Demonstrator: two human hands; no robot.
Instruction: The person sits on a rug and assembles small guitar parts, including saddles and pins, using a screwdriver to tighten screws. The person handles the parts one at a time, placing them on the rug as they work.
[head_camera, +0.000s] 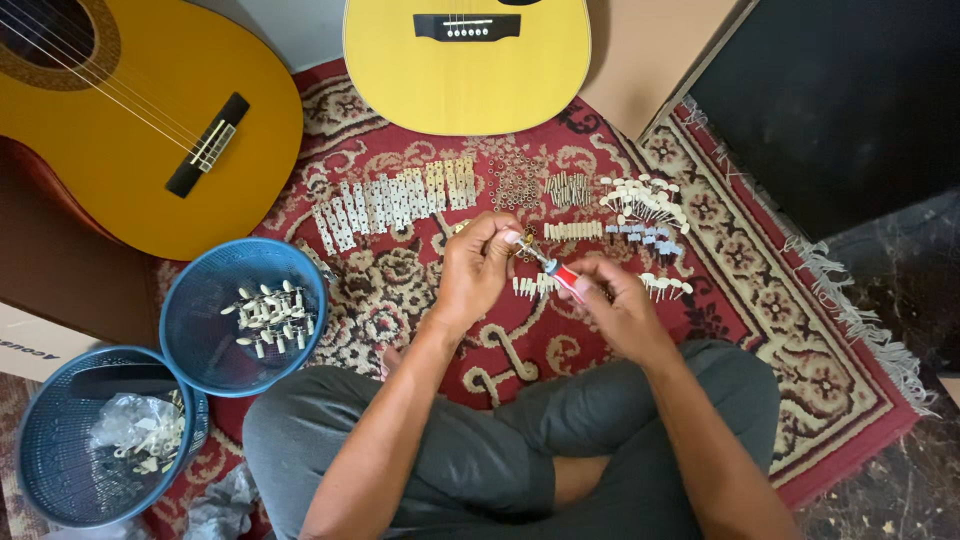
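left hand: the left hand (478, 262) is raised over the rug, fingers pinched together on a small metal part (520, 243) at the fingertips; too small to tell its exact kind
right hand: the right hand (612, 305) is curled around the red handle of a small screwdriver (556, 272), gripping it, just beside the left hand
screwdriver: its tip points up and toward the left hand and meets the small metal part held there
beyond the hands: rows of guitar tuning parts (395, 203) lie sorted on the red patterned rug (760, 330): metal plates, a heap of small rings, pegs and white-knobbed pieces
outward of the left hand: a blue basket (245, 315) holding white-knobbed tuners, and nearer the person's knee a second blue basket (95, 440) with clear plastic bags and a few parts
far beyond the hands: two acoustic guitars, one yellow guitar (465, 65) straight ahead, one orange guitar (120, 110) on the left hand's side
below the hands: crossed legs in grey shorts
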